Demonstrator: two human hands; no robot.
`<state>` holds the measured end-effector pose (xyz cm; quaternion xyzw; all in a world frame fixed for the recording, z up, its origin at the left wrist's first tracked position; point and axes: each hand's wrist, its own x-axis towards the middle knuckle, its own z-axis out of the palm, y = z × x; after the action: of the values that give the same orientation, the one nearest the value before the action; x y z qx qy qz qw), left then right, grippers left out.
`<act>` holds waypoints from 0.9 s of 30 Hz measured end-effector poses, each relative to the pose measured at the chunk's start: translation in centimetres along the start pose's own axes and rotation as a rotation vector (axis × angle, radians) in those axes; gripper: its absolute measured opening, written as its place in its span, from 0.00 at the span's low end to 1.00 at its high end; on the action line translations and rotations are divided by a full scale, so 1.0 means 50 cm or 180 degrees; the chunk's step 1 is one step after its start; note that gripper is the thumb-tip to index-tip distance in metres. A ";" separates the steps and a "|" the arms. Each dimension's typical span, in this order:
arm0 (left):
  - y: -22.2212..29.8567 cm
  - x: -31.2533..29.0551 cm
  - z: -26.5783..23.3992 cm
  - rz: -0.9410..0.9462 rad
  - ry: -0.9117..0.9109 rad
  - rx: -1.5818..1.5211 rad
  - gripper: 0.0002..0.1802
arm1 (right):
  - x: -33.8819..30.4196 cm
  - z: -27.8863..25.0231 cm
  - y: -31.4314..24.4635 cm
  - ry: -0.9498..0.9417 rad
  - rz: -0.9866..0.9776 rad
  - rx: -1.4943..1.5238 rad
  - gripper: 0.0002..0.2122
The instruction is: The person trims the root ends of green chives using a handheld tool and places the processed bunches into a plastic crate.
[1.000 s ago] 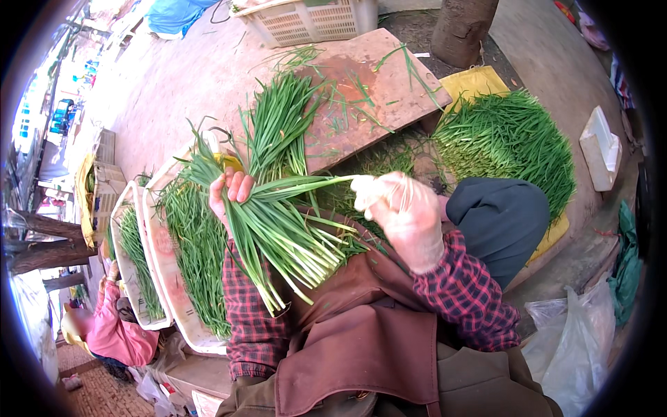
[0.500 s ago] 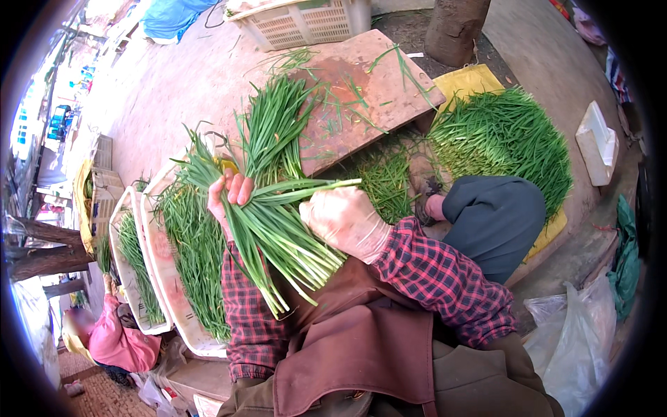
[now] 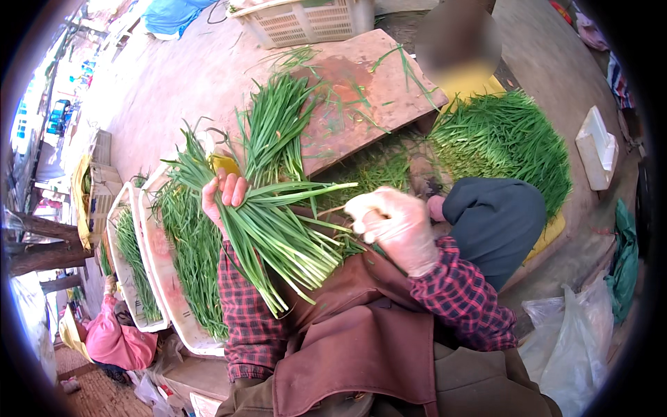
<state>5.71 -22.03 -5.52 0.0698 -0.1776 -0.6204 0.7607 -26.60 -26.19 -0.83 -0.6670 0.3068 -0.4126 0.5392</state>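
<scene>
My left hand (image 3: 224, 196) is closed round a loose bunch of green chives (image 3: 288, 240), which fans out over my lap with the pale stem ends toward me. To its right, my right hand (image 3: 399, 226), in a thin translucent glove, is apart from the bunch. Its fingers are pinched together, and a thin brownish strand (image 3: 335, 209) sticks out from them toward the bunch. Just beyond the bunch, another heap of chives (image 3: 278, 128) lies against the left edge of a low board (image 3: 379, 80).
A large pile of chives (image 3: 511, 139) lies on yellow sheeting at the right. White crates (image 3: 154, 257) of greens stand at my left. A slatted crate (image 3: 306, 24) is at the back, a white foam box (image 3: 596, 147) far right. A person in pink (image 3: 121, 337) sits at far left.
My right hand has drawn away from the bunch to the right, now with a thin strand between its fingers. My left hand keeps its hold on the chives nearly in place.
</scene>
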 end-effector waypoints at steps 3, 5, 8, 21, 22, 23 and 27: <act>0.031 -0.007 -0.015 -0.0023 -0.0408 0.0006 0.10 | -0.013 -0.036 0.039 0.0016 -0.0007 -0.1195 0.04; 0.024 -0.001 -0.017 -0.0053 -0.0613 -0.0156 0.09 | -0.021 -0.039 0.069 -0.0324 0.0666 -0.1219 0.04; 0.000 0.014 -0.018 -0.0113 -0.0799 -0.0309 0.09 | -0.025 -0.008 0.108 -0.0255 0.0002 -0.0873 0.07; -0.007 0.021 0.005 -0.0036 -0.1546 -0.0481 0.08 | -0.002 0.002 0.090 -0.0346 0.0920 -0.0126 0.10; -0.017 0.026 0.011 -0.0037 -0.1591 -0.0648 0.10 | -0.009 0.009 0.113 -0.0338 0.0305 -0.0580 0.12; -0.021 0.034 0.010 -0.0051 -0.1714 -0.0648 0.10 | -0.013 0.013 0.128 -0.0335 -0.0310 -0.1031 0.14; -0.020 0.041 -0.006 -0.0084 -0.1911 -0.0720 0.09 | 0.024 0.072 0.127 -0.0194 -0.0730 -0.1713 0.22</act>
<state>5.23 -24.25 -5.74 -0.1991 -0.3231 -0.6388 0.6692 -22.63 -27.01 -7.04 -0.8284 0.3115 -0.3544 0.3018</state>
